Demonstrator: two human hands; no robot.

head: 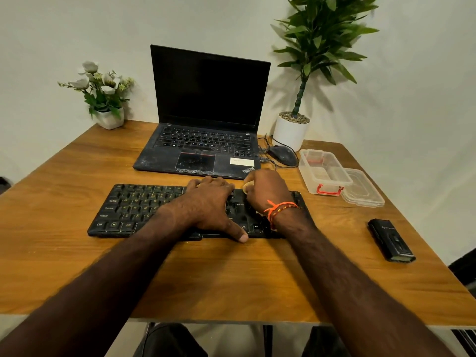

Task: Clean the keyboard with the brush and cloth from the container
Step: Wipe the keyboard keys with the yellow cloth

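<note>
keyboard (144, 210): black | bench (231, 274): brown woodgrain | container (323, 171): clear, red clasps | wrist thread (279, 207): orange | laptop (206, 119): black

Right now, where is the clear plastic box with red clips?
The clear plastic box with red clips sits on the table's right side, between the black mouse and its lid.

Keyboard (144, 210) at front centre of surface (231, 279), laptop (203, 140) behind it. Mouse (282, 155) right of laptop; container (323, 171) right of mouse, lid (364, 189) beside it. Both hands on keyboard's right half.
</note>
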